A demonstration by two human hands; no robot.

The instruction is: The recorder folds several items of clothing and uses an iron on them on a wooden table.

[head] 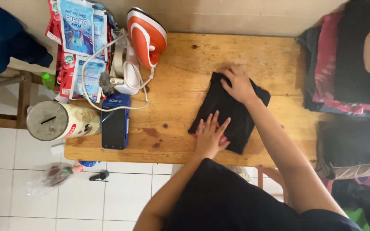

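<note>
The black garment (228, 112) lies right of centre in the frame on the wooden surface (180, 81), already folded into a compact rectangle; by the look of it, the folding is nearly done and only flattening and setting it aside is left. A pink edge shows under its lower left corner. The left hand (210, 137) rests flat, fingers spread, palm down on the lower corner of the fold. The right hand (237, 84) presses open on the upper corner, arm stretched across from the lower right. Neither hand grips anything. 1 orange iron (146, 36) stands upright at upper left, and 1 pile of folded clothes (347, 64) sits at the right edge.
</note>
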